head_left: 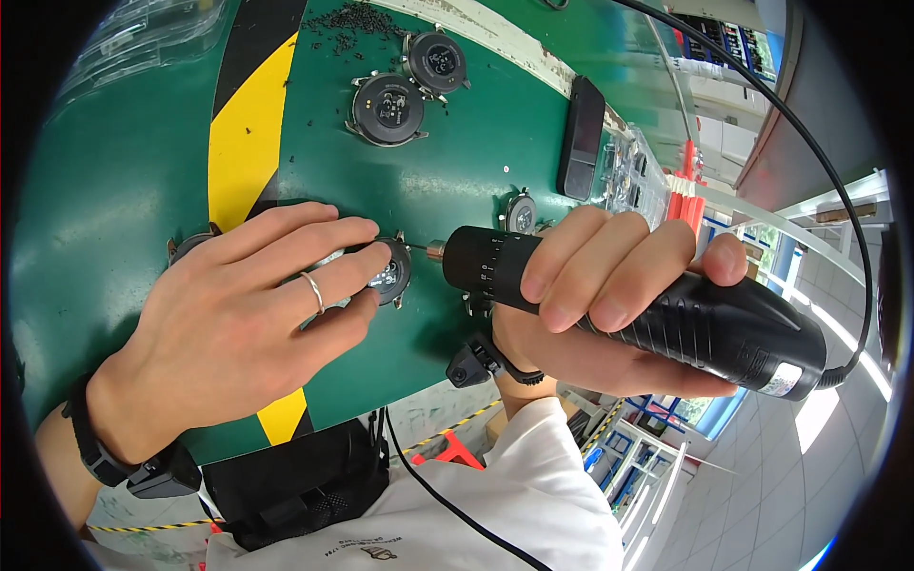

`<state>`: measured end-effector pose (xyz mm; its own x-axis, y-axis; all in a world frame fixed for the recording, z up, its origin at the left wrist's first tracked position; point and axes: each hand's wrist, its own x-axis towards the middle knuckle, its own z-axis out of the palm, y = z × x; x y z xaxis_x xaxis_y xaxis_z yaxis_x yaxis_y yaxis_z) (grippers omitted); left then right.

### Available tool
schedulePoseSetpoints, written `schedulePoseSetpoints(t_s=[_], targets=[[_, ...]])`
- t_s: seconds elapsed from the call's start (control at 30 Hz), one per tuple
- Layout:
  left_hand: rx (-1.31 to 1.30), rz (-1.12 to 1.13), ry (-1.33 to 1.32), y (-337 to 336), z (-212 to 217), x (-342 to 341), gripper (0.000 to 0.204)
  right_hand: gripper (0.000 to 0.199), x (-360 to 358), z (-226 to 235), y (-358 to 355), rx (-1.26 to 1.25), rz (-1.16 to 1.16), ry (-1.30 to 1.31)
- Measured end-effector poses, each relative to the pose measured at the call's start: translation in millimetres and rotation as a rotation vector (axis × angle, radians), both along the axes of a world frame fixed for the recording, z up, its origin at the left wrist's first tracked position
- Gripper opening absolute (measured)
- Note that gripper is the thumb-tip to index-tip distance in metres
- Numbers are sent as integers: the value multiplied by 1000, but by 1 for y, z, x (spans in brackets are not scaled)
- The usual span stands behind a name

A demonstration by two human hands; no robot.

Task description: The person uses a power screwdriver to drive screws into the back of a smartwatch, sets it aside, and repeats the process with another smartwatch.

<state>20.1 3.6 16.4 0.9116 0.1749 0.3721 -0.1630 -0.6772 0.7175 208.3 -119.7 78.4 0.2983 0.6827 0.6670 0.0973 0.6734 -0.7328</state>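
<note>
My left hand (243,319) lies flat on the green table (114,190), a ring on one finger, its fingertips pinning a round black watch case (392,274). My right hand (609,305) is wrapped around a black corded electric screwdriver (647,309). The screwdriver's thin bit (419,248) points left and meets the upper edge of the pinned case. Another round part (188,244) peeks out from under my left hand at its far side.
Two more round watch cases (387,109) (436,62) lie further up the table, beside a heap of tiny black screws (350,21). A small case (520,213) and a black phone (582,136) lie to the right. Red-handled tools (685,195) stand past a clear plastic tray (624,171).
</note>
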Motion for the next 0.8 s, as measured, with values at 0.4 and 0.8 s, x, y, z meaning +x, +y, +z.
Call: schedulePoseSetpoints(t_s=[0.4, 0.8], targets=[[16, 7, -2, -3, -7, -2, 16, 75, -5, -7, -1, 1, -24, 1], [145, -15, -63, -6, -11, -5, 12, 73, -6, 1, -4, -118, 114, -81]])
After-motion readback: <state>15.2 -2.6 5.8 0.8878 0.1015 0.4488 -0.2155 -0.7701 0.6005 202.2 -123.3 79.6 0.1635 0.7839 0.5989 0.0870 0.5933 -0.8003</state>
